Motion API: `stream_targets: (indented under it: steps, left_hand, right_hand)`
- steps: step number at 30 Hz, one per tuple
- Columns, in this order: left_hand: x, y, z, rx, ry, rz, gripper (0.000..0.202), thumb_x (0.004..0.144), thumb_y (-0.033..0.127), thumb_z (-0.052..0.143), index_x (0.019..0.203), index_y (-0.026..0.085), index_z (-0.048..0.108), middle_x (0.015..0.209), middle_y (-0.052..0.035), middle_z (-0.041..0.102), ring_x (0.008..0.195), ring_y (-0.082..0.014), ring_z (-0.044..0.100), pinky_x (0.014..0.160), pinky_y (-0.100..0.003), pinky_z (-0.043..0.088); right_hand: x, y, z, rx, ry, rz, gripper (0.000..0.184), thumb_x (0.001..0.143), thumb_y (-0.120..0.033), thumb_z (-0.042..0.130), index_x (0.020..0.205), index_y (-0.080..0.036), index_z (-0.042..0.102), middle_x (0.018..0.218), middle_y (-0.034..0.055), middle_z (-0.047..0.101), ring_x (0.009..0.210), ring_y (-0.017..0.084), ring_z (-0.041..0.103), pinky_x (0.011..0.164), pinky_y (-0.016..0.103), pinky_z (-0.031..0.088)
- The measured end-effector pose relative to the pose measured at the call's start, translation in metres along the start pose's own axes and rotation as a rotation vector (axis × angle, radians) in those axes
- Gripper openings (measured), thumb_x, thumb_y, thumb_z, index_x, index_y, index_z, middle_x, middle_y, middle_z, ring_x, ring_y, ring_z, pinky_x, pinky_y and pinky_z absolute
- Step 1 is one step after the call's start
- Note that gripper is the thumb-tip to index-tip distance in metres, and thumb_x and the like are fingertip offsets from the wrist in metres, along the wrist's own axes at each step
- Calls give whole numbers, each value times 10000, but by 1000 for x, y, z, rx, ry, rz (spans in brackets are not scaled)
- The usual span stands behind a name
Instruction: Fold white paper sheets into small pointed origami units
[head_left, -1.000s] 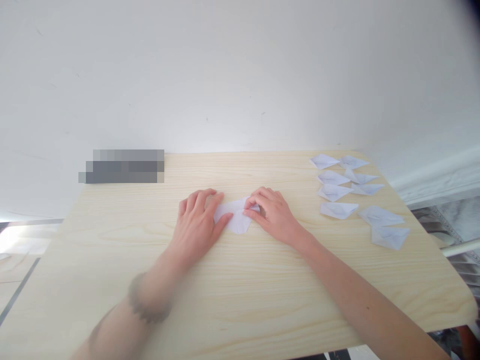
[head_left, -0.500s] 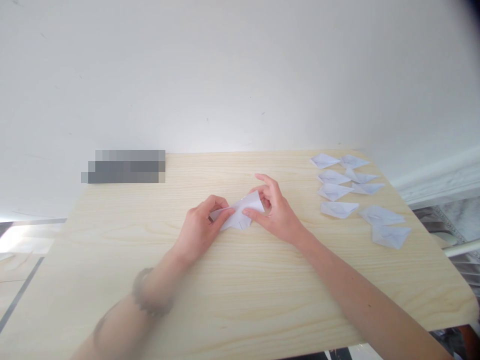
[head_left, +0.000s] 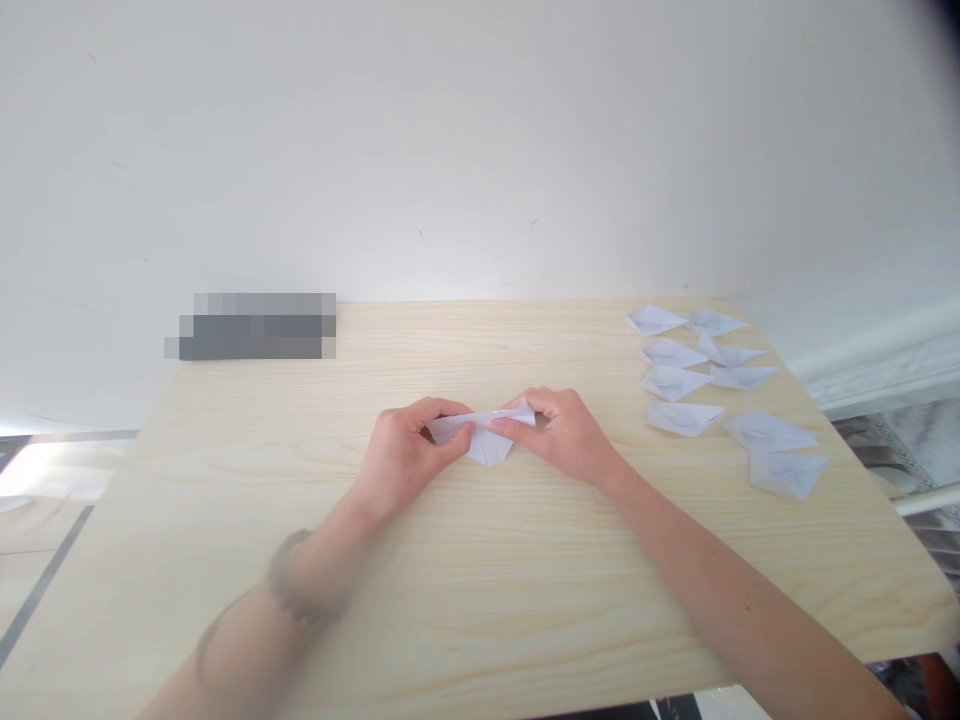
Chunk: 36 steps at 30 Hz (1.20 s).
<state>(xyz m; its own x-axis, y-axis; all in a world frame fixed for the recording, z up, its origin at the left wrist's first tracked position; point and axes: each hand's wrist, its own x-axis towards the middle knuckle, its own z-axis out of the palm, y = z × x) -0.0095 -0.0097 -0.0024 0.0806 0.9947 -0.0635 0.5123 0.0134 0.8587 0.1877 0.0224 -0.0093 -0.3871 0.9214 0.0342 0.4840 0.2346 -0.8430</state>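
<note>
A folded sheet of white paper (head_left: 489,448) is held between my two hands above the middle of the wooden table. My left hand (head_left: 409,450) pinches its left end, thumb in front and fingers behind. At the other end, my right hand (head_left: 566,435) grips the paper in the same way, its fingertips partly hidden behind the sheet. The two thumbs lie close together near the paper's centre. Short crease lines show on the lower pointed part that hangs below the thumbs.
Several folded white paper pieces (head_left: 675,383) lie in rows on the right side of the table (head_left: 480,600). A blurred-out dark block (head_left: 255,335) sits at the back left, against the white wall (head_left: 480,150). A pale rail (head_left: 926,498) stands beyond the right edge.
My right hand has closed its raised fingers behind the paper. The paper's right end has come down, so its top edge now lies nearly level.
</note>
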Motion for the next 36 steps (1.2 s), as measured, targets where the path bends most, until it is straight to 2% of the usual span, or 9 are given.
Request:
stream_targets:
  steps: [6,10,15,18,22,26,30,33,36]
  left_hand:
    - [2,-3,-10,102,17,34,234,748,335,608,882,163,695,740,-7,685,636,-133,583,606,-222,442]
    - [4,-8,-16,122,6,26,237,755,335,602,892,166,695,755,-9,690,657,-139,601,641,-228,459]
    - [5,-9,-18,31,-91,54,248,778,348,587,925,170,679,815,-22,695,728,-160,618,680,-245,470]
    - [5,-6,-14,-32,-123,40,278,781,387,592,938,172,673,856,-34,694,729,-165,609,649,-249,465]
    - [6,-4,-10,-24,-114,35,263,763,413,617,857,181,698,838,-34,693,676,-156,589,593,-247,442]
    - [6,-5,-14,-39,-149,9,271,764,432,618,851,187,691,824,-26,691,670,-150,581,590,-242,430]
    - [8,-7,-20,-49,-179,-42,294,759,455,617,864,186,674,737,-12,676,631,-140,564,557,-230,408]
    - [9,-10,-22,-66,-189,-52,309,753,465,620,857,178,670,723,-18,667,624,-142,565,544,-230,405]
    - [11,-13,-22,-96,-202,-55,314,752,466,619,864,177,667,752,-29,673,643,-149,576,554,-235,419]
  right_hand:
    - [2,5,-7,13,17,109,402,686,-533,639,622,-137,617,523,-28,477,488,76,360,442,222,251]
    - [3,6,-11,34,29,100,384,684,-526,640,650,-143,650,533,-20,509,488,84,389,439,223,263]
    - [2,5,-10,83,33,95,359,698,-510,635,677,-153,667,569,-3,569,511,103,458,443,225,295]
    - [0,3,-5,75,39,83,360,699,-506,635,663,-148,654,568,-2,564,512,102,458,444,222,297]
    - [0,1,2,7,25,18,304,708,-434,642,624,-143,617,582,-3,555,517,92,452,458,217,311]
    - [0,0,-4,-90,-62,-40,200,739,-317,600,640,-145,628,595,-5,549,536,92,464,472,210,321]
    - [1,1,-17,-105,-198,-34,164,762,-252,542,716,-160,670,621,-13,569,544,90,469,506,211,337]
    - [2,3,-26,-28,-308,0,189,780,-252,517,788,-176,689,671,-10,614,583,101,501,537,212,364]
    - [3,5,-32,130,-386,3,239,797,-261,506,942,-191,683,816,11,676,711,130,579,630,229,424]
